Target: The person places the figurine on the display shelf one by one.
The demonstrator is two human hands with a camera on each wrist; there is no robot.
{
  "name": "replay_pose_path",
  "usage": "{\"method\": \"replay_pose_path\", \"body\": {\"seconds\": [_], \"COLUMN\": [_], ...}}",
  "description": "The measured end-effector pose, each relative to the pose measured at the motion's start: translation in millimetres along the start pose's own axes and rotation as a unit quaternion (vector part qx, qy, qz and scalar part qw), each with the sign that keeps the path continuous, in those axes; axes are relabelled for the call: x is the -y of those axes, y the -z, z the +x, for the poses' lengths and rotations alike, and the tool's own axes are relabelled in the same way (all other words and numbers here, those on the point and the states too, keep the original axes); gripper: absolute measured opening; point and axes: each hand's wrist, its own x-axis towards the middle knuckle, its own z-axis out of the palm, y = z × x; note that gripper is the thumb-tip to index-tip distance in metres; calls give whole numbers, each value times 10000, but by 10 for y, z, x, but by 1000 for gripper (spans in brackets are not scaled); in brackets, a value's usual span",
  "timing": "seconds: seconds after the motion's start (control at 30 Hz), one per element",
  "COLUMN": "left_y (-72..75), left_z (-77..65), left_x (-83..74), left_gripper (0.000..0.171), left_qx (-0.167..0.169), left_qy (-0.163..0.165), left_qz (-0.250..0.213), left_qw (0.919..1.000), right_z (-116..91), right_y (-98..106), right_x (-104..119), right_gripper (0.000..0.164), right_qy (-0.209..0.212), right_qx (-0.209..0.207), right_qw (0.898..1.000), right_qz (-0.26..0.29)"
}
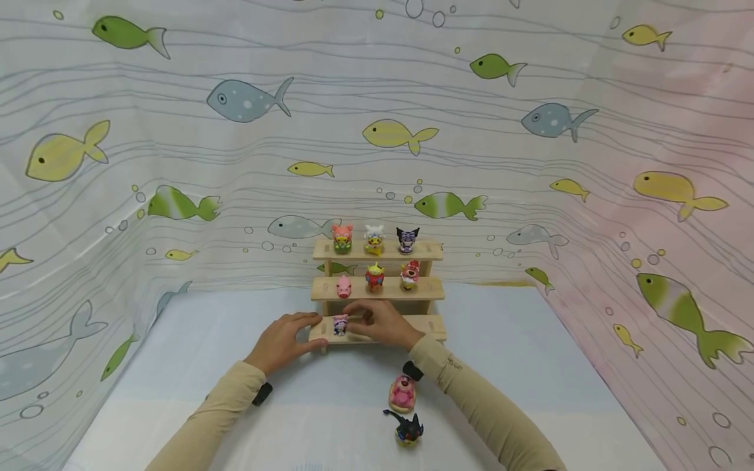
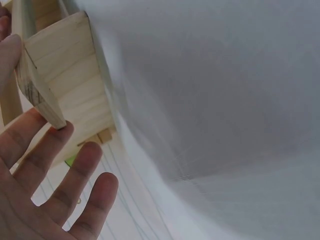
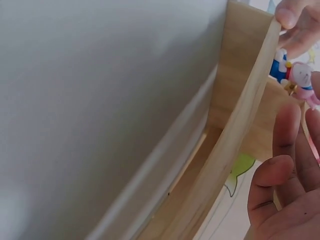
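A three-tier wooden display shelf (image 1: 406, 323) stands before me. My left hand (image 1: 287, 340) holds the left end of its lowest tier, thumb at the front corner and fingers round the end; the ring and little fingers (image 2: 102, 200) stay free of the wood. On that tier, near the left end, a small toy figure (image 1: 340, 325) stands upright, pink and white at the head with blue below (image 3: 278, 70). My right hand (image 1: 379, 322) reaches over the tier from the right and pinches the figure with thumb and index finger at its head. The other fingers (image 3: 287, 125) are loosely bent.
Several toy figures, including a pink pig (image 1: 344, 286) and a dark-eared one (image 1: 407, 240), stand on the upper two tiers. A pink bear figure (image 1: 403, 394) and a black horned figure (image 1: 408, 430) lie in front, beside my right forearm. A fish-patterned curtain (image 1: 353, 98) encloses the table.
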Motion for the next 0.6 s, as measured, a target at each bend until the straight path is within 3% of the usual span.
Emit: {"method": "replay_pose_path", "body": {"seconds": [0.6], "left_y": [-2], "left_z": [-1], "left_x": [-16], "left_gripper": [64], "left_qx": [100], "left_qy": [142], "left_qz": [-30], "left_qw": [9998], "right_z": [-266], "right_y": [151], "right_x": [41], "right_gripper": [35], "right_qy": [-15], "right_qx": [-220], "right_qw": [9996], "right_qz": [164]}}
